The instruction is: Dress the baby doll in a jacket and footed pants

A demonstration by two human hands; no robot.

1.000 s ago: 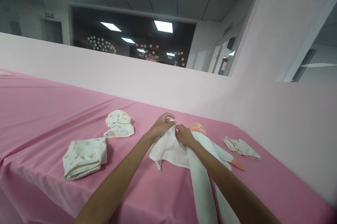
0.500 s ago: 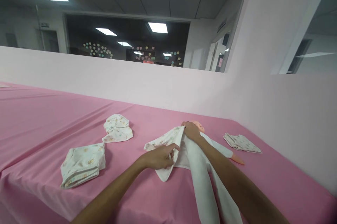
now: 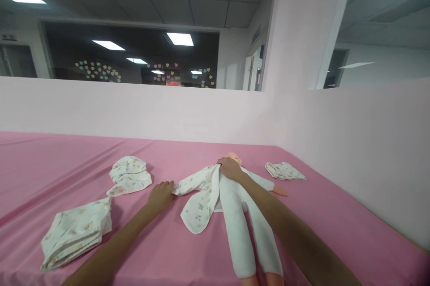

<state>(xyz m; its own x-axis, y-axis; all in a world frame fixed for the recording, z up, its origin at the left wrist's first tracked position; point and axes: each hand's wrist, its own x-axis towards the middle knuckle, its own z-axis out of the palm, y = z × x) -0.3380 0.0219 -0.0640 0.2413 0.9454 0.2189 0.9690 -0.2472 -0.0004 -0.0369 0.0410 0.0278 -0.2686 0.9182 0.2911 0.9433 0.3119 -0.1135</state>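
Note:
A baby doll (image 3: 235, 228) in a white suit lies on its back, its head partly hidden behind my right hand. A white patterned baby shirt (image 3: 198, 212) covers the doll's arm on the left, its front flap spread on the cloth. My left hand (image 3: 161, 195) is closed at the cuff of that sleeve, which is stretched out to the left. Up near the doll's neck, my right hand (image 3: 231, 169) grips the shirt's collar edge. The doll's other arm (image 3: 264, 182) reaches out to the right in plain white, with its hand bare.
Pink cloth (image 3: 148, 241) covers the table. A folded patterned garment (image 3: 79, 230) lies front left, with a crumpled patterned piece (image 3: 130, 176) behind it. Another folded cloth (image 3: 285, 171) rests at the right. A white wall (image 3: 168, 113) with windows borders the far side.
My left hand has moved from the shirt's front opening out to the sleeve's cuff. The sleeve is now extended and the flap lies spread. My right hand stays at the collar; the view has shifted right.

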